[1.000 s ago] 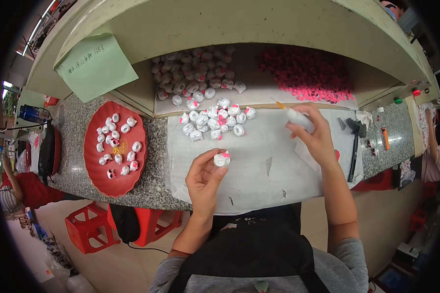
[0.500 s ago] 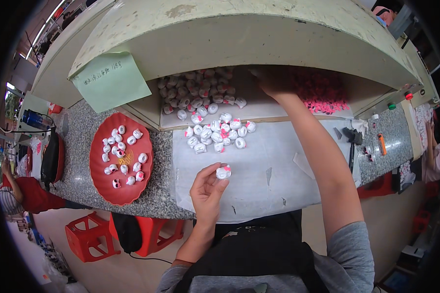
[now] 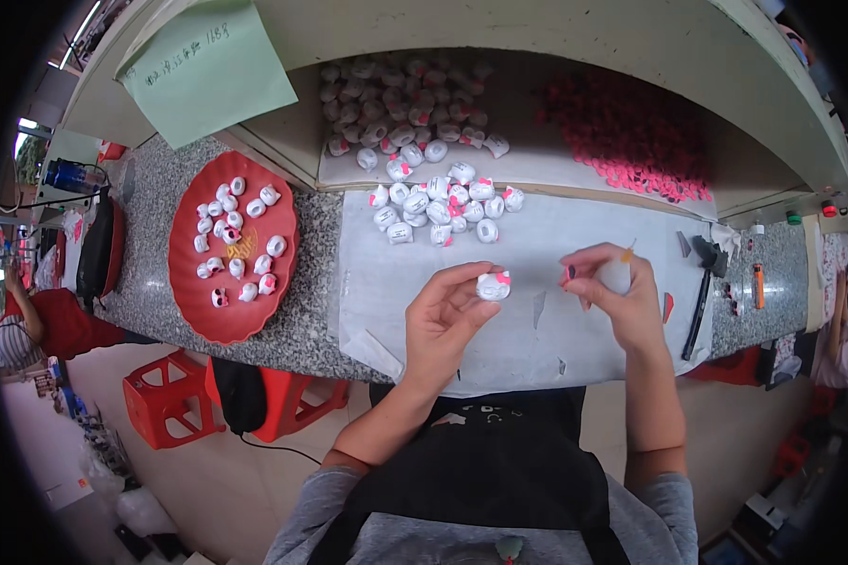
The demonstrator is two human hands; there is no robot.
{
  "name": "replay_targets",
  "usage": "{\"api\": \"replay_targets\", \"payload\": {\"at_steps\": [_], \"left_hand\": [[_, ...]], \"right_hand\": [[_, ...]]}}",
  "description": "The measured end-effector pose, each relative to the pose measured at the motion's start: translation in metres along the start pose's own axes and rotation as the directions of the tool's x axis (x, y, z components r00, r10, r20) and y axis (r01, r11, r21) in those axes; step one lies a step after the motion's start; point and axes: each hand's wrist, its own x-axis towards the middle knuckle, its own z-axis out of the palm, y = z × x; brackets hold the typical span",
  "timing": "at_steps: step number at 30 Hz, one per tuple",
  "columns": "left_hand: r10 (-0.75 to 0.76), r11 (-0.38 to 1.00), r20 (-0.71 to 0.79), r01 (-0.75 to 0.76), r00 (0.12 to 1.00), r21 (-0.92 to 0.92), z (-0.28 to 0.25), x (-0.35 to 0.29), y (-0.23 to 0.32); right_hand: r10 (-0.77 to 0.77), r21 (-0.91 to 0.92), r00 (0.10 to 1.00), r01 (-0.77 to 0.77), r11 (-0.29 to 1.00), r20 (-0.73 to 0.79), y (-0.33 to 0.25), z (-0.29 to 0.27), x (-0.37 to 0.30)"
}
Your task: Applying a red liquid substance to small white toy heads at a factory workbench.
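Over the white sheet [image 3: 499, 348], my left hand [image 3: 440, 325] pinches a small white figure head with pink parts [image 3: 490, 287] between thumb and fingers. To its right, my right hand [image 3: 622, 292] is closed, its fingertips pinching a tiny pink and dark piece [image 3: 568, 274]. A translucent white, rounded thing with an orange tip [image 3: 616, 276] also rests in that hand, perhaps a small bottle. The two hands are apart. Just beyond them lies a cluster of similar white heads [image 3: 438, 209].
A deep shelf holds a heap of white heads [image 3: 396, 104] and many pink pieces [image 3: 636, 132]. At left, a red scalloped plate [image 3: 193, 301] carries more heads. A black pen [image 3: 697, 315], an orange lighter [image 3: 758, 285] and dark scraps [image 3: 709, 256] lie at right. Red stools [image 3: 170, 400] stand below.
My right hand has come out of the shelf, back over the sheet, with a tiny pink and dark piece. My left hand has moved right and slightly up, still holding its head. The view has shifted.
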Motion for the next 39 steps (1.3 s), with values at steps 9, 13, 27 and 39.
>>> {"api": "replay_targets", "payload": {"at_steps": [9, 13, 27, 39], "left_hand": [[0.032, 0.991, 0.061, -0.04, 0.998, 0.127, 0.008, -0.005, -0.006], [0.149, 0.941, 0.156, -0.188, 0.976, 0.281, 0.006, -0.006, -0.011], [0.123, 0.875, 0.274, -0.235, 0.954, 0.424, 0.001, -0.005, -0.002], [-0.074, 0.996, 0.165, 0.08, 0.983, -0.029, 0.002, -0.011, -0.004]], "right_hand": [[-0.1, 0.539, 0.994, 0.107, 0.836, -0.041, 0.035, 0.023, -0.029], [-0.043, 0.459, 0.999, 0.043, 0.887, -0.012, 0.025, 0.029, -0.034], [-0.03, 0.319, 0.995, 0.059, 0.946, -0.093, 0.027, 0.038, -0.025], [-0.071, 0.365, 0.997, 0.068, 0.929, -0.004, 0.029, 0.044, -0.028]]}}
